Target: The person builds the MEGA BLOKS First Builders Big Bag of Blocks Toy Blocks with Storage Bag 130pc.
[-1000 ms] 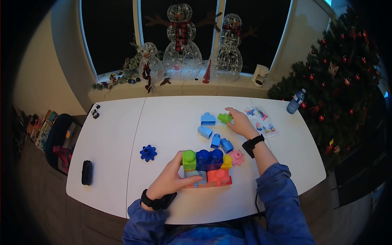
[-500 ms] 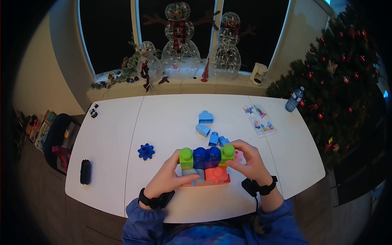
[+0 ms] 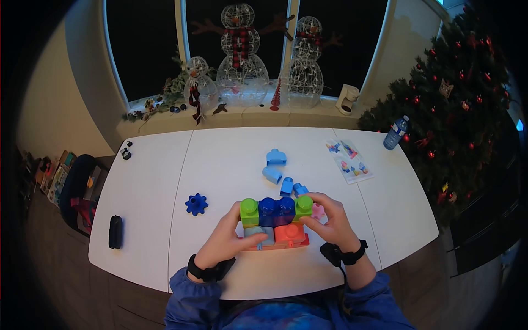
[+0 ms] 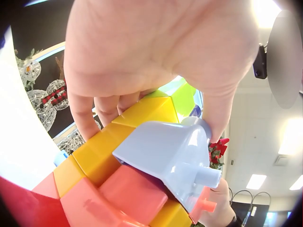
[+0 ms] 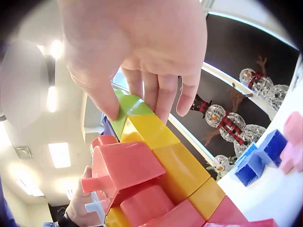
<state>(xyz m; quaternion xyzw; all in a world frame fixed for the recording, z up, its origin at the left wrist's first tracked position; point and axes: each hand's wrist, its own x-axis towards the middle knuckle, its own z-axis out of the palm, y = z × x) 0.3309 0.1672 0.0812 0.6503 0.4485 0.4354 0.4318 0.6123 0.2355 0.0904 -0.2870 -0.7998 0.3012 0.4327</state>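
A stack of toy building blocks stands in front of me on the table [image 3: 220,159]. Its top row has a green block [image 3: 249,209] at the left, dark blue blocks [image 3: 276,213] in the middle and another green block [image 3: 303,209] at the right. Lower down are a grey-blue block [image 4: 151,146] with a peg, a coral block [image 5: 123,168] with a peg, and yellow blocks [image 5: 177,165]. My left hand [image 3: 224,236] grips the stack's left side, thumb across the grey-blue block and fingers behind. My right hand [image 3: 334,224] pinches the right green block between thumb and fingers.
Several light blue blocks [image 3: 276,158] lie beyond the stack, and a pink gear-shaped piece [image 3: 318,212] sits beside my right hand. A dark blue gear [image 3: 196,204] lies to the left. Farther out are a picture sheet [image 3: 350,160], a water bottle [image 3: 395,133] and a black case [image 3: 115,232].
My right hand has brought the green block from the far side of the table onto the stack's top right corner, over the yellow block. The left hand has kept its hold.
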